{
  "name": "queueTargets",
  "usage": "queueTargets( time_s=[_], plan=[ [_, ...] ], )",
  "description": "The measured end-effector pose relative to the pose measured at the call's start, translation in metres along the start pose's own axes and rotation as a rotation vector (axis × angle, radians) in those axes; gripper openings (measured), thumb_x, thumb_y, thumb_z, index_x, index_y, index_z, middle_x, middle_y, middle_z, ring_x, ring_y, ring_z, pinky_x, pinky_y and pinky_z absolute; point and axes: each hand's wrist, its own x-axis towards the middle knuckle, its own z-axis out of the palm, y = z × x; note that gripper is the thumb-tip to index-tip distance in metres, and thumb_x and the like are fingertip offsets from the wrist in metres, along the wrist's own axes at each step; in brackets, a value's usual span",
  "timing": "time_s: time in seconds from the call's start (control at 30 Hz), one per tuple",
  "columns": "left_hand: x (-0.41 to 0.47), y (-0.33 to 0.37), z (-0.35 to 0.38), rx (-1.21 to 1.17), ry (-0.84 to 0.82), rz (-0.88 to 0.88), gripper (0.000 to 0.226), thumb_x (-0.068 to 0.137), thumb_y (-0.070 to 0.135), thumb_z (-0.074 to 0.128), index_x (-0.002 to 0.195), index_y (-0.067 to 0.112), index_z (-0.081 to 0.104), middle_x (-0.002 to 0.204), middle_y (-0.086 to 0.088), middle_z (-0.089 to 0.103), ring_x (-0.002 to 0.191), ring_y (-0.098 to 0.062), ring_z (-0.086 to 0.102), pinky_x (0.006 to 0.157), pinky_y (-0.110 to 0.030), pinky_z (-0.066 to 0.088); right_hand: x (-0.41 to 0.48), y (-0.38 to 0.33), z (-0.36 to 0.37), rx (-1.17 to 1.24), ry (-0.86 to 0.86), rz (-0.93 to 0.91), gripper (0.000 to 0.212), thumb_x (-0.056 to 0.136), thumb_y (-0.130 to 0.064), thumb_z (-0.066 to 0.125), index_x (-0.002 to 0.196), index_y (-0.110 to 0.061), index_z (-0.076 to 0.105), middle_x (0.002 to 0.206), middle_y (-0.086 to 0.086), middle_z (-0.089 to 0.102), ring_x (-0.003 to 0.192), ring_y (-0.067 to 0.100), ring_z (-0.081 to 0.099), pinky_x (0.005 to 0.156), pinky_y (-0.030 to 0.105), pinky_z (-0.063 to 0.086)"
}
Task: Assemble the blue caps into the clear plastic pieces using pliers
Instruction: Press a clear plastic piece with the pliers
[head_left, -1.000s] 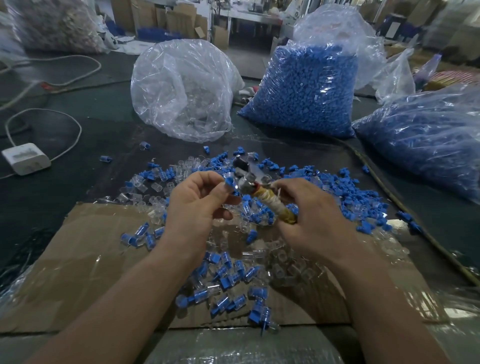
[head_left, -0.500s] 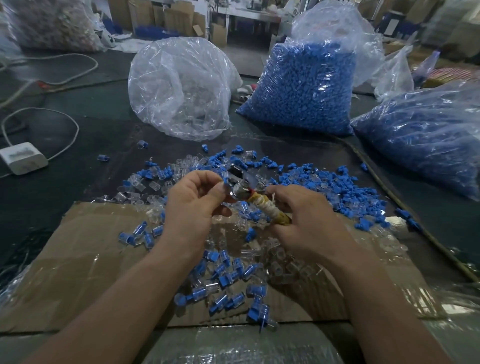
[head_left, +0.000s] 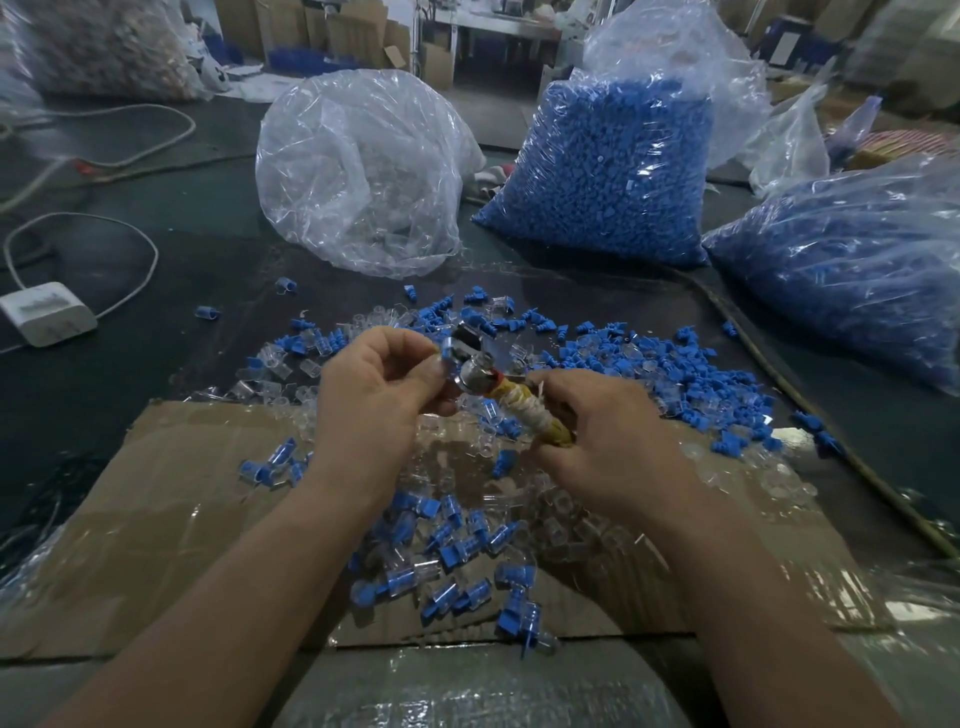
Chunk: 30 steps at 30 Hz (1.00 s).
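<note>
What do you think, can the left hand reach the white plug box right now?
Probably not right away. The left hand is pinching a small piece at the pliers, and the white plug box lies far off to its left. Nothing blocks the way, so letting go and stretching might work.

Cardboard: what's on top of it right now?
Capped pieces and loose clear pieces lie on the cardboard. The left hand, right hand and forearms hide whatever lies beneath them.
</note>
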Motion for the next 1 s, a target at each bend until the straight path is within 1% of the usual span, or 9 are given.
queueTargets(
  time_s=[0.1,0.17,0.27,0.5,0.6,0.67,0.83,0.93,1.0],
  plan=[
    [0.006,0.007,-0.012,0.110,-0.042,-0.036,0.016,0.081,-0.001,0.059,0.077,0.014,0.058,0.062,0.003,0.062,0.049,-0.002,0.057,0.042,-0.014,0.044,0.001,0.009,-0.005,-0.003,0.009,0.035,0.037,0.072,-0.018,0.067,0.109,-0.016,0.061,0.084,-0.009,0.052,0.077,0.006,0.047,0.070,0.024,0.040],
    [0.012,0.012,-0.021,0.184,-0.132,-0.096,0.015,0.078,-0.001,0.063,0.074,0.014,0.062,0.054,0.005,0.062,0.042,-0.001,0.051,0.038,-0.012,0.038,0.002,0.017,-0.008,-0.010,0.035,0.081,0.039,0.071,-0.017,0.068,0.110,-0.016,0.061,0.087,-0.006,0.055,0.082,0.013,0.052,0.073,0.027,0.044],
    [0.016,0.019,-0.030,0.270,-0.306,-0.193,0.015,0.076,-0.004,0.065,0.069,0.009,0.068,0.051,0.002,0.062,0.037,0.000,0.044,0.037,-0.010,0.034,0.003,0.027,-0.009,-0.013,0.070,0.158,0.035,0.073,-0.026,0.072,0.105,-0.015,0.062,0.088,-0.005,0.056,0.082,0.013,0.052,0.070,0.028,0.042],
    [0.017,0.021,-0.038,0.448,-0.453,-0.250,0.020,0.075,-0.006,0.060,0.059,0.002,0.066,0.040,0.004,0.055,0.031,0.005,0.039,0.034,-0.006,0.030,0.004,0.046,-0.011,-0.090,0.025,0.343,0.051,0.069,-0.047,0.074,0.109,-0.018,0.059,0.079,-0.013,0.047,0.071,0.004,0.043,0.064,0.026,0.033],
    [0.016,0.018,-0.038,0.511,-0.569,-0.257,0.020,0.072,0.000,0.064,0.054,0.008,0.068,0.048,0.001,0.061,0.041,0.003,0.050,0.043,-0.006,0.037,0.004,0.052,-0.010,-0.131,0.001,0.394,0.062,0.069,-0.048,0.073,0.120,-0.018,0.055,0.099,-0.005,0.057,0.082,0.008,0.043,0.072,0.027,0.034],
    [0.014,0.018,-0.038,0.517,-0.697,-0.247,0.013,0.071,0.004,0.068,0.061,0.012,0.072,0.059,-0.001,0.068,0.053,-0.001,0.059,0.053,-0.008,0.044,0.005,0.055,-0.009,-0.163,-0.011,0.414,0.068,0.069,-0.050,0.072,0.125,-0.019,0.052,0.113,-0.002,0.059,0.087,0.008,0.042,0.075,0.027,0.035],
    [0.004,0.020,-0.033,0.445,-1.028,-0.274,0.010,0.066,0.023,0.076,0.075,0.020,0.072,0.070,0.001,0.071,0.062,-0.005,0.065,0.058,-0.011,0.047,0.005,0.057,-0.010,-0.183,-0.064,0.455,0.068,0.066,-0.052,0.074,0.122,-0.019,0.054,0.112,0.000,0.058,0.085,0.010,0.042,0.073,0.029,0.035],
    [0.000,0.016,-0.023,0.441,-0.973,-0.240,0.014,0.066,0.034,0.071,0.072,0.022,0.072,0.069,0.005,0.071,0.062,-0.003,0.064,0.059,-0.011,0.047,0.006,0.056,-0.009,-0.184,-0.084,0.474,0.062,0.066,-0.052,0.073,0.116,-0.020,0.055,0.108,-0.002,0.058,0.082,0.010,0.041,0.068,0.029,0.033],
    [-0.001,0.006,-0.014,0.516,-0.734,-0.128,0.011,0.073,0.029,0.070,0.064,0.023,0.068,0.061,0.009,0.067,0.053,0.001,0.058,0.053,-0.010,0.045,0.006,0.056,-0.009,-0.188,-0.087,0.480,0.059,0.068,-0.050,0.073,0.115,-0.020,0.055,0.109,-0.002,0.058,0.080,0.009,0.040,0.061,0.026,0.031]
  ],
)
